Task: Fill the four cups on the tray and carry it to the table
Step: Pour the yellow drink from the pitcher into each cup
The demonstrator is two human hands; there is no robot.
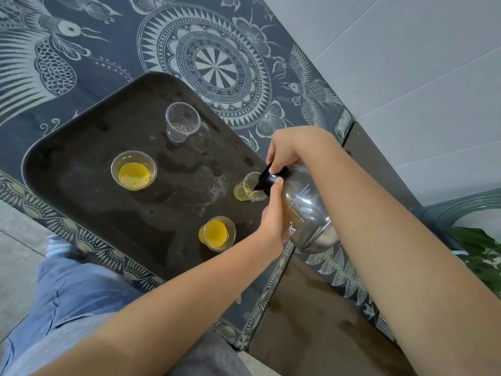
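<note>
A dark tray [89,202] lies on a patterned blue cloth. On it stand two clear cups holding orange juice, one at the left [134,170] and one nearer me [218,234]. A third cup [182,122] at the far side looks empty. A fourth cup [248,187] on the right has a little yellow liquid in it. A steel jug [306,210] is tilted with its black spout over this cup. My right hand [284,150] grips the jug's top. My left hand [272,215] holds its body.
The patterned cloth [217,63] covers the surface under the tray. A white tiled wall [406,63] rises at the right. A green plant [479,253] stands at the right edge. My jeans [67,299] show at the lower left.
</note>
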